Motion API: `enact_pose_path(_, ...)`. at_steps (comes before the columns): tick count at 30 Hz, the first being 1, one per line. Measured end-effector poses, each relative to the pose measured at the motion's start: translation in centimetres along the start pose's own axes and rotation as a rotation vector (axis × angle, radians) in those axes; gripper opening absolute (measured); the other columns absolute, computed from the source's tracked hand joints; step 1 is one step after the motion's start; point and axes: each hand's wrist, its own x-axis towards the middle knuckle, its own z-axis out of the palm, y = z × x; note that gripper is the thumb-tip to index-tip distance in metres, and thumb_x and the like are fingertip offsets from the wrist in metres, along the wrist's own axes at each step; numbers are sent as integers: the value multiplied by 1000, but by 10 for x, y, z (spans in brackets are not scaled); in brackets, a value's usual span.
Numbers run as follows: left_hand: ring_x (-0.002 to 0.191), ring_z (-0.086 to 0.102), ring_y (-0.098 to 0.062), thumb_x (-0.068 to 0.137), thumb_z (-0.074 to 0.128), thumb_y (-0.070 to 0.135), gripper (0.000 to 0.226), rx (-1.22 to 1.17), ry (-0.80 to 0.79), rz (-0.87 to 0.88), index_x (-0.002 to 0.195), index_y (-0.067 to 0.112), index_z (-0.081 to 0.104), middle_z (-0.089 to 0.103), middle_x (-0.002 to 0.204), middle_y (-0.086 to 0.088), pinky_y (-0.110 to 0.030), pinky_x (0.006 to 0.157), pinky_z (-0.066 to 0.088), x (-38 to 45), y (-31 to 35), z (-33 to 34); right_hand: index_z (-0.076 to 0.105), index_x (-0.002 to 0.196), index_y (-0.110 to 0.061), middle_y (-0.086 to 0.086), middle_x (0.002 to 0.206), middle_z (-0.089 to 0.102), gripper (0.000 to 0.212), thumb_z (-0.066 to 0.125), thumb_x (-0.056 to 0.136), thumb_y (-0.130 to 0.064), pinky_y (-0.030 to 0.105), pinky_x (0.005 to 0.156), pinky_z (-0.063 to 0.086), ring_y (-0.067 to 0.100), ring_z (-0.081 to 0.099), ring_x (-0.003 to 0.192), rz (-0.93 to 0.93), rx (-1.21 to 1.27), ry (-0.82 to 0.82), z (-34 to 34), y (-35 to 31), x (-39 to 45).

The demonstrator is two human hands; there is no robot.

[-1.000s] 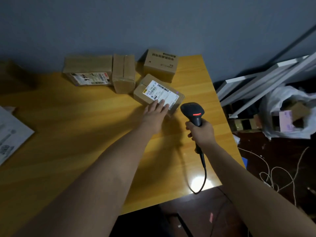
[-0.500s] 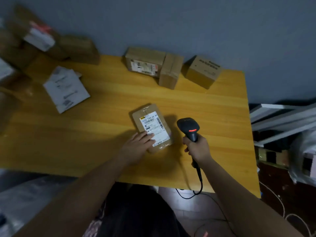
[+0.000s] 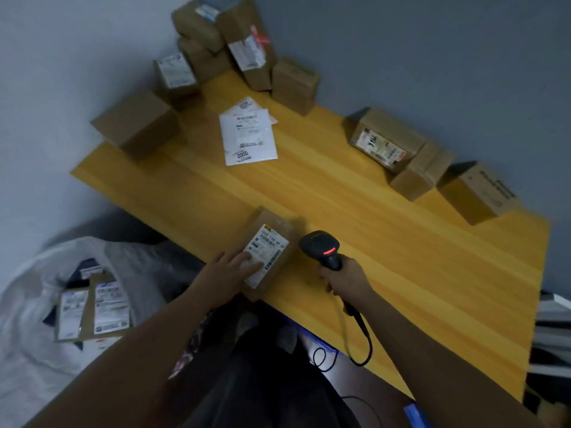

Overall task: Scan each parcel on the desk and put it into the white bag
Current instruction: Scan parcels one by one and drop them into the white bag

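A person's left hand (image 3: 230,268) rests flat, fingers straight, on the label of a small brown parcel (image 3: 268,247) at the near edge of the yellow desk (image 3: 386,242), while the right hand (image 3: 347,278) is curled round the grip of a black barcode scanner (image 3: 321,247), its red light showing. The parcel lies directly under the left fingertips and at roughly nine o'clock from the scanner head, just beside it. Its long axis runs from about seven o'clock to one o'clock, the near end overhanging or meeting the desk edge; which cannot be told. The left hand is plainly the nearer one and already on the box. The white bag (image 3: 37,304), open on the floor with labelled parcels inside, sits at about eight o'clock from the parcel, on the left hand's side, so the drop looks like a short sweep off the edge toward it. Whether the scan has registered cannot be told. More boxes wait along the wall from eleven to two o'clock, with white mailers (image 3: 248,135) at twelve.
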Motion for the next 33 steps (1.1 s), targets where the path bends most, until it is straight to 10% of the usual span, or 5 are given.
enact_pose_path(13,149,-7,-25,93,17,63,70,-176,34,-85,154,29,8,-5,163,-3,-44,119,8,24,-24,-7,63,92,-10,3,72,67,8,62,89,-18,21,49,47,11,59,49,21,-138,-78,19,-30,-8)
enact_pose_path(20,147,7,-31,87,56,56,92,-492,149,-275,154,13,9,6,160,-13,-47,117,13,15,-24,3,63,89,-9,11,75,70,12,63,89,-21,20,50,47,10,60,48,-51,-279,-92,25,-45,-8)
enact_pose_path(33,145,15,-32,88,62,48,90,-574,216,-301,153,17,9,12,157,-14,-47,117,19,6,-28,19,62,83,-10,5,69,65,10,64,87,-19,22,50,47,12,59,50,-9,-300,-121,27,-57,-18)
